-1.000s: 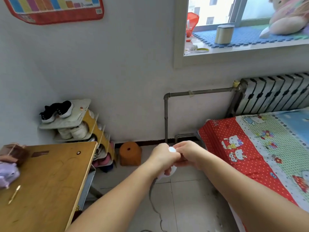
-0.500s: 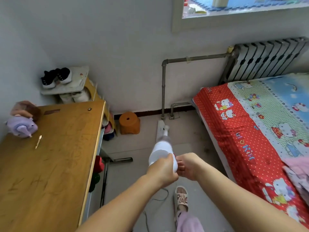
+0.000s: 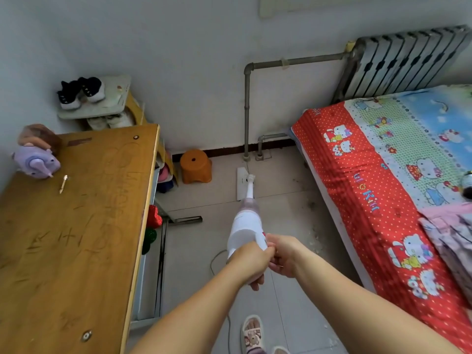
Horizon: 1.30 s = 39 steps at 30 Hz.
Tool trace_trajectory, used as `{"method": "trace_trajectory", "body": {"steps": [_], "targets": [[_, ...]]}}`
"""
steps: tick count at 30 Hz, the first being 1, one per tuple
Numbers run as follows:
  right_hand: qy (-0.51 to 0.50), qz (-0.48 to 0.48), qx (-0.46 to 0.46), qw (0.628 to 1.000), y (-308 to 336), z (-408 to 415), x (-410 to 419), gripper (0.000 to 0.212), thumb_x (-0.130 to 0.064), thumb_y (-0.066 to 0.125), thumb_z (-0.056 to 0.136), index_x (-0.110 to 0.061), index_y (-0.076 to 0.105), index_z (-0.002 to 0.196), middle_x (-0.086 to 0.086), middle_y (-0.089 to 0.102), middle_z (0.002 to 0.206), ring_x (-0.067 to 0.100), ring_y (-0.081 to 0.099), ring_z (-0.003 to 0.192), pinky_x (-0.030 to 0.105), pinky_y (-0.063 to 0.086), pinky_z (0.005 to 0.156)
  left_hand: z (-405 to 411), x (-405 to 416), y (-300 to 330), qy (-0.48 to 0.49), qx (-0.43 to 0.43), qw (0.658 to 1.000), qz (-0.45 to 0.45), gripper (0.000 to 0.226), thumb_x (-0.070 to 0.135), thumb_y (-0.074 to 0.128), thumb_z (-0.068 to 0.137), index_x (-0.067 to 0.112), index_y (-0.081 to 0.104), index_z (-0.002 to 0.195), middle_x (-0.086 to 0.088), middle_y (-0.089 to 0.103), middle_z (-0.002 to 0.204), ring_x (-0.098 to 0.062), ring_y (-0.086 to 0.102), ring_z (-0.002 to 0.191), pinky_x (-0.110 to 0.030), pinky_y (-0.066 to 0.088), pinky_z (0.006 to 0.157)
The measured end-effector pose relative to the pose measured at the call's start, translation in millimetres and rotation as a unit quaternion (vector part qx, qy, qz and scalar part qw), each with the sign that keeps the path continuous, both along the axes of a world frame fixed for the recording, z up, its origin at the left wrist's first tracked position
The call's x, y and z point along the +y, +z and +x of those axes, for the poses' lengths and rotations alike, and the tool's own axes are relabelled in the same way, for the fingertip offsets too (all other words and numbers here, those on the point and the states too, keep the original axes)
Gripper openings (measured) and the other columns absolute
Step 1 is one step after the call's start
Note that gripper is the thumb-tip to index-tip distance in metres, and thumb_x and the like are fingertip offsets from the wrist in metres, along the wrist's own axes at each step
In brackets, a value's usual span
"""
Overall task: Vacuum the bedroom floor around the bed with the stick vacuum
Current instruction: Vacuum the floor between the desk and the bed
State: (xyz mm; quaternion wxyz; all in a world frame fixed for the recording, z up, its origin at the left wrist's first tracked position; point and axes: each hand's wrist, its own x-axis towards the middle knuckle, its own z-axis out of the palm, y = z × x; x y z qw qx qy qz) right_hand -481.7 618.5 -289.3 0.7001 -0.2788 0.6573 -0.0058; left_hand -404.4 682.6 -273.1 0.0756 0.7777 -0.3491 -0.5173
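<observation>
Now the view has tipped down: the stick vacuum [image 3: 245,227] reaches to the far floor [image 3: 286,208] left of the bed [image 3: 357,190], left hand [image 3: 251,261] gripping its handle, right hand [image 3: 283,255] pinching beside it, so sweeping can begin.

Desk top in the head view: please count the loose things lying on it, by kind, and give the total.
Purple toy: 1
Brown plush toy behind it: 1
Small gold pen-like stick: 1
Total: 3 loose things on the wooden desk
</observation>
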Motion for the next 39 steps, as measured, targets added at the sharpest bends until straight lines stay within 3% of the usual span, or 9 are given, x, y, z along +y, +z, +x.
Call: {"method": "trace_trajectory", "body": {"steps": [3,6,11,14,22,28,30,33,39], "targets": [[-0.01,0.016,-0.014,1.0,-3.0,-17.1,13.1,0.025,-0.024,0.057,0.092,-0.015,0.06,0.069,0.0,0.056,0.062,0.013,0.052,0.06,0.024,0.044,0.066,-12.9,7.4,-5.7,0.091,0.082,0.992,-0.021,0.027,0.032,0.044,0.088,0.013,0.054,0.071,-0.005,0.052,0.047,-0.02,0.049,0.04,-0.025,0.044,0.053],[-0.027,0.036,-0.044,0.998,-10.5,-30.4,24.1,0.029,-0.02,0.051,0.094,-0.011,0.056,0.066,0.005,0.055,0.054,0.018,0.05,0.057,0.027,0.045,0.06,-25.0,14.6,-6.9,0.2,0.169,0.965,-0.011,0.025,0.014,0.049,0.09,0.008,0.056,0.067,-0.004,0.052,0.04,-0.019,0.046,0.039,-0.023,0.037,0.047],[-0.021,0.087,-0.061,0.994,-18.2,-37.3,38.0,0.029,-0.035,0.052,0.09,-0.008,0.058,0.081,0.01,0.053,0.064,0.022,0.046,0.041,0.021,0.04,0.046,-49.7,33.1,-9.5,0.298,0.184,0.937,0.004,0.032,0.027,0.041,0.095,-0.002,0.053,0.1,-0.009,0.046,0.05,-0.014,0.037,0.028,-0.017,0.031,0.042],[-0.046,0.123,-0.067,0.989,-23.5,-39.9,43.5,0.037,-0.045,0.049,0.092,-0.011,0.06,0.102,0.01,0.064,0.093,0.026,0.056,0.06,0.022,0.04,0.049,-66.2,40.7,-13.7,0.32,0.181,0.93,0.003,0.043,0.027,0.038,0.094,0.002,0.036,0.129,-0.008,0.043,0.051,-0.014,0.035,0.031,-0.016,0.029,0.041],[-0.066,0.165,-0.089,0.98,-28.9,-47.0,50.7,0.05,-0.046,0.037,0.098,-0.004,0.063,0.09,0.009,0.065,0.095,0.026,0.059,0.083,0.035,0.045,0.07,-78.6,50.9,-24.9,0.329,0.153,0.932,0.008,0.063,0.035,0.035,0.094,0.026,0.008,0.15,-0.006,0.042,0.049,-0.012,0.033,0.029,-0.015,0.028,0.039],[-0.079,0.164,-0.094,0.979,-27.2,-46.9,49.4,0.051,-0.042,0.038,0.098,-0.003,0.064,0.078,0.01,0.064,0.085,0.026,0.058,0.077,0.033,0.044,0.081,-81.7,50.1,-26.8,0.335,0.147,0.931,-0.006,0.047,0.039,0.033,0.095,0.016,0.035,0.136,-0.005,0.042,0.046,-0.012,0.032,0.028,-0.015,0.029,0.04],[-0.06,0.153,-0.081,0.983,-20.9,-47.9,47.5,0.049,-0.041,0.039,0.098,-0.005,0.063,0.076,0.008,0.064,0.08,0.025,0.058,0.073,0.03,0.045,0.077,-82.9,49.8,-23.4,0.335,0.16,0.929,-0.011,0.039,0.036,0.033,0.096,0.01,0.042,0.122,-0.006,0.042,0.048,-0.013,0.032,0.028,-0.016,0.028,0.04],[-0.067,0.143,-0.066,0.985,-18.4,-49.5,45.9,0.047,-0.038,0.039,0.099,-0.006,0.061,0.071,0.005,0.062,0.074,0.024,0.056,0.068,0.026,0.041,0.061,-85.8,47.4,-23.1,0.313,0.142,0.939,-0.009,0.054,0.036,0.033,0.095,0.006,0.031,0.14,-0.004,0.043,0.045,-0.013,0.033,0.028,-0.015,0.027,0.038],[-0.097,0.14,-0.058,0.984,-22.9,-49.8,43.3,0.048,-0.044,0.042,0.097,-0.008,0.063,0.074,0.005,0.067,0.052,0.024,0.053,0.063,0.025,0.036,0.059,-86.7,38.6,-18.0,0.276,0.117,0.954,-0.004,0.058,0.039,0.031,0.094,0.016,0.022,0.147,-0.003,0.044,0.048,-0.012,0.033,0.03,-0.016,0.027,0.039]]}}
